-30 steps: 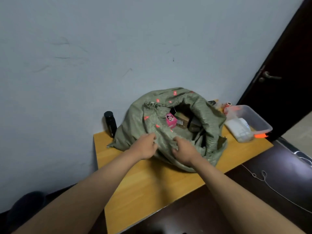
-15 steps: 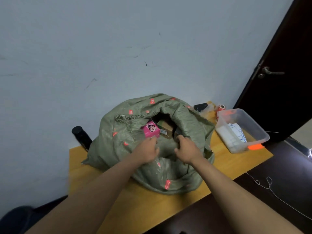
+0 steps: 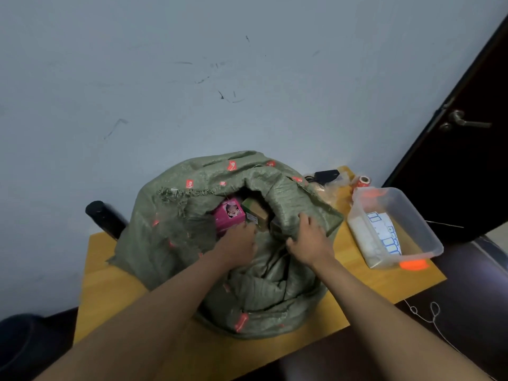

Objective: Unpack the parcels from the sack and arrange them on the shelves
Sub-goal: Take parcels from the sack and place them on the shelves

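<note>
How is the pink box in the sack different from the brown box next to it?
The pink box is bright pink with a cartoon face on it; the brown box is plain cardboard with a green part and a small white label. The pink box sits nearer the left hand, whose fingers reach its lower edge; the brown box lies farther back, toward the right hand. Both lie inside the green sack, at its open mouth.

Scuffed pale wall [image 3: 192,78] — dark door [image 3: 467,160] right — wooden table [image 3: 110,284] against wall.
</note>
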